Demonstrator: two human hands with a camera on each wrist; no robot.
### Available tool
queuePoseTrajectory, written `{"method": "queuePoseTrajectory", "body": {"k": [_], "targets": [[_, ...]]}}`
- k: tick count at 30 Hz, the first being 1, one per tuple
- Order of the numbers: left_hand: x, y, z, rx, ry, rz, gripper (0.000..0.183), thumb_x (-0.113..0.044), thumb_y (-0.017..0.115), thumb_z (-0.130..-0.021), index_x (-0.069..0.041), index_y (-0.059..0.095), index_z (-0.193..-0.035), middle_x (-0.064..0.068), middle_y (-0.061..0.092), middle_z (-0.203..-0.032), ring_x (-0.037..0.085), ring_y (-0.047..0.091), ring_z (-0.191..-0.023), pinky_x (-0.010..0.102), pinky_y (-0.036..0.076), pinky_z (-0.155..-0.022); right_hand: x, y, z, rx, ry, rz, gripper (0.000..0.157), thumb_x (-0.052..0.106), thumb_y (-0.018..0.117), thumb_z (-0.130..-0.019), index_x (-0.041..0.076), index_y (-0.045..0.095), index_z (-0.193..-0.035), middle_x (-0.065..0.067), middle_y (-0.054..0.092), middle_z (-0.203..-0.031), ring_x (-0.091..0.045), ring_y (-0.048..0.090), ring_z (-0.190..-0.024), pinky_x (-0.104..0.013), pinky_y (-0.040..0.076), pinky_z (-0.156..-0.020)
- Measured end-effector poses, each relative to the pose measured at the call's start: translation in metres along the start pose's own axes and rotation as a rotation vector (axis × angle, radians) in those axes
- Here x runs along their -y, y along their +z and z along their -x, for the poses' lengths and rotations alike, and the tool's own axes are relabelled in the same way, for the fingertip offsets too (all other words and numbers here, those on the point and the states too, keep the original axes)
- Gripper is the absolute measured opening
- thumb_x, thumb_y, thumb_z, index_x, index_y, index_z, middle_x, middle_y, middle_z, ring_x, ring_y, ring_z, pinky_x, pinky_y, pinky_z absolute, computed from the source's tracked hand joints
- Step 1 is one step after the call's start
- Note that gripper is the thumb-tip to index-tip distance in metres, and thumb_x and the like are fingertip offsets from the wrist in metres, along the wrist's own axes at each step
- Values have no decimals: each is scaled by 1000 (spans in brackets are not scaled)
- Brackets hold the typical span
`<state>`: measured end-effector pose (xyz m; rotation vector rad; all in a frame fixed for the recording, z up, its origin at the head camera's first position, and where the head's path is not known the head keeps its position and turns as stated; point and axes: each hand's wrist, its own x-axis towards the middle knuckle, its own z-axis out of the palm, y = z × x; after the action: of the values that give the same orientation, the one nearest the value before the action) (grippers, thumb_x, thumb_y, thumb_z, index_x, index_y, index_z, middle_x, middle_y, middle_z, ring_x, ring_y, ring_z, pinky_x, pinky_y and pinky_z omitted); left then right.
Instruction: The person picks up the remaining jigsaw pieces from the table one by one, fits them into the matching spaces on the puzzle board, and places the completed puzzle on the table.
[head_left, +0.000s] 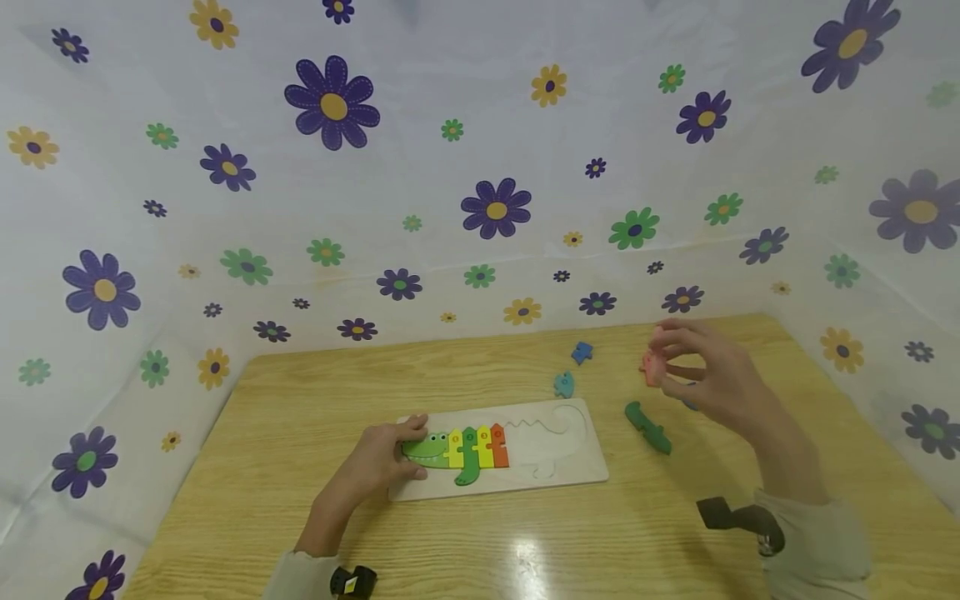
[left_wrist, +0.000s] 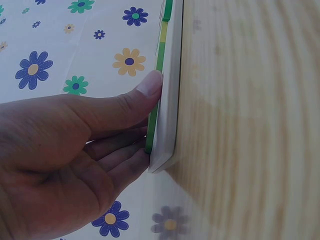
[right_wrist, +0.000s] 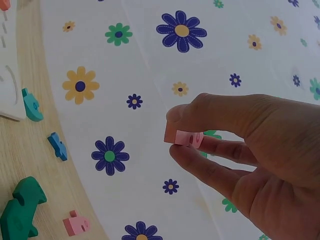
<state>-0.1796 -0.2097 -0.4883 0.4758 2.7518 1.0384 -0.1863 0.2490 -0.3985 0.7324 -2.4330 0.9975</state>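
Observation:
My left hand [head_left: 378, 454] grips the left end of a pale wooden puzzle board [head_left: 555, 450], thumb and fingers around the green crocodile head [head_left: 426, 451]. In the left wrist view, the thumb [left_wrist: 149, 84] presses near the board's edge. Beside the head sit yellow, green and orange pieces. My right hand [head_left: 712, 371] is raised over the table's right side. Between its thumb and fingertips it pinches a small pink puzzle piece [right_wrist: 186, 137], clearest in the right wrist view. A second pink piece [right_wrist: 76, 225] lies on the table.
A green piece [head_left: 648, 429] lies right of the board. Behind the board are a light-blue piece [head_left: 564, 384] and a blue piece [head_left: 582, 352]. Another blue piece is partly hidden by my right hand. A flowered white sheet [head_left: 420, 183] surrounds the wooden table [head_left: 300, 400].

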Motion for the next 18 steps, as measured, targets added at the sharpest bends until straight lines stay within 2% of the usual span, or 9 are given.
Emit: {"method": "queuePoseTrajectory", "body": {"k": [5,18], "targets": [[-3,-1,0,3,-13,4,59,-4,87,-79,5,65,-133,11,51,-152,30,42,-146,47,35,-118,3,3,-1,-4,-10,-13,42,-14,86,-73,0,71,-110,-16,62,-128,-28,70,-90,-32,63,-71],[-1,0,1,3,19,15,59,-6,87,-79,6,65,-132,13,52,-151,32,43,-145,49,37,-117,7,8,-3,-27,-62,16,42,-18,82,-72,3,71,-106,-16,64,-124,-26,72,-86,-31,63,-67]]}}
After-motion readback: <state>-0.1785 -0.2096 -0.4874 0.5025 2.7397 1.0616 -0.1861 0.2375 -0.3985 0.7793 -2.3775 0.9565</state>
